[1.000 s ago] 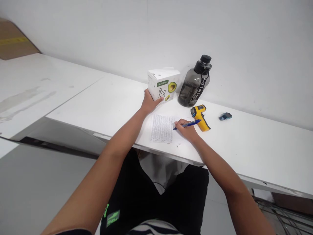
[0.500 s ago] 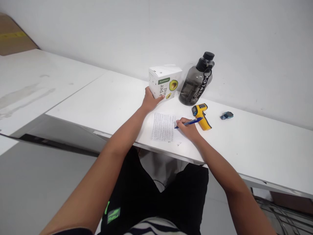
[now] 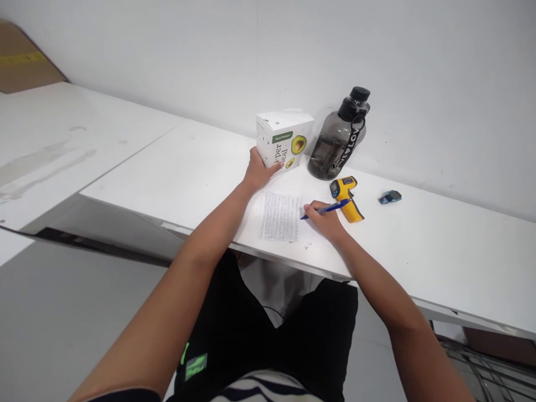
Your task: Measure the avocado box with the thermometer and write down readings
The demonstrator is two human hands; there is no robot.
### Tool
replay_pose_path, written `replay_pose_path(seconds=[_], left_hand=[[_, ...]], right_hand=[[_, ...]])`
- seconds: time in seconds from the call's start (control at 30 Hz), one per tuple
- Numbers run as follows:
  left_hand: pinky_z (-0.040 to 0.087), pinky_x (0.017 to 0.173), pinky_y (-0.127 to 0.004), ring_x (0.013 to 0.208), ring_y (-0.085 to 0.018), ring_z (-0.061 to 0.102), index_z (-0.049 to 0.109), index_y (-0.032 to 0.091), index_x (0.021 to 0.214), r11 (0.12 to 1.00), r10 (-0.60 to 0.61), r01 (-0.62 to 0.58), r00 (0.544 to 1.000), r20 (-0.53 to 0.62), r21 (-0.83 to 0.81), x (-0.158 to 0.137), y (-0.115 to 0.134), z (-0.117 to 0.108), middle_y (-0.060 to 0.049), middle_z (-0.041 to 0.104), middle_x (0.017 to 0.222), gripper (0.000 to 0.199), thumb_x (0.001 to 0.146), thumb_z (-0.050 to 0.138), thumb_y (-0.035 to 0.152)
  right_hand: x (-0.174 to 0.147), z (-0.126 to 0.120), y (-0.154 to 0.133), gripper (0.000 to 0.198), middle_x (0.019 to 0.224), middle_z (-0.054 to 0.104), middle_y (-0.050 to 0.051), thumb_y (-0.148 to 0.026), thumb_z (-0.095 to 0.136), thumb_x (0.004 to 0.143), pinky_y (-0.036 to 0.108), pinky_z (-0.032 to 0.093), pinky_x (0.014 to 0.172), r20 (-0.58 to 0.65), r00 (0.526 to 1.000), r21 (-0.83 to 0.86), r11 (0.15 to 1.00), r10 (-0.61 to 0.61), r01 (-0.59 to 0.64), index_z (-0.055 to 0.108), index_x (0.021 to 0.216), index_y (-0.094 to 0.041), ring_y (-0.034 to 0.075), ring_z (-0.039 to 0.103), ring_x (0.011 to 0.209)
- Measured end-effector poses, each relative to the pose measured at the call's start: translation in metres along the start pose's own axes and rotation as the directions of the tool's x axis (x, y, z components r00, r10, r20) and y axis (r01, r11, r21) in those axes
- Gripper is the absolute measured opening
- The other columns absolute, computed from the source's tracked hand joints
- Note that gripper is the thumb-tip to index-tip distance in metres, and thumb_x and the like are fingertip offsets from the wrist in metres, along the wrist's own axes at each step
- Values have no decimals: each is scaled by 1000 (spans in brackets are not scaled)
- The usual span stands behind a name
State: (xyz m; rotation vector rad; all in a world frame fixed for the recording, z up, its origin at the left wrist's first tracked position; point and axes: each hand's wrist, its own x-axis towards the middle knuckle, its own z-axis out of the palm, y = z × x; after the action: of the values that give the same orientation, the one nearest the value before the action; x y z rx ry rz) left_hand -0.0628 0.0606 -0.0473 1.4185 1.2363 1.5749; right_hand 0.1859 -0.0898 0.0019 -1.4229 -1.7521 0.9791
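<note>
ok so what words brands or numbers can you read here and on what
"NutriMotion" on the white box
"per" and "eal", same box, other letters hidden or unclear
"VE" and "LOV" on the bottle, rest unclear
Too small or blurred: writing on the paper, markings on the yellow thermometer, print on the trousers

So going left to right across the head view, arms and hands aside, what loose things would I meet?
Cardboard box, white box, bottle, small blue object. I left out the paper, pen and yellow gadget, which overlap those sideways.
</note>
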Motion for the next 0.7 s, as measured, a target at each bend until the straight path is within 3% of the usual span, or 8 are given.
replay_pose_path(seconds=[0.7], left_hand=[[40, 123, -67, 146, -41, 48, 41, 31, 130, 1000, -9, 9, 1000, -1, 13, 0, 1, 1, -12, 53, 139, 83, 69, 98, 40]], right_hand=[[-1, 0, -2, 43, 58, 44, -2, -56, 58, 83, 32, 37, 62, 4, 1000, -8, 1000, -26, 26, 44, 57, -26, 17, 45, 65]])
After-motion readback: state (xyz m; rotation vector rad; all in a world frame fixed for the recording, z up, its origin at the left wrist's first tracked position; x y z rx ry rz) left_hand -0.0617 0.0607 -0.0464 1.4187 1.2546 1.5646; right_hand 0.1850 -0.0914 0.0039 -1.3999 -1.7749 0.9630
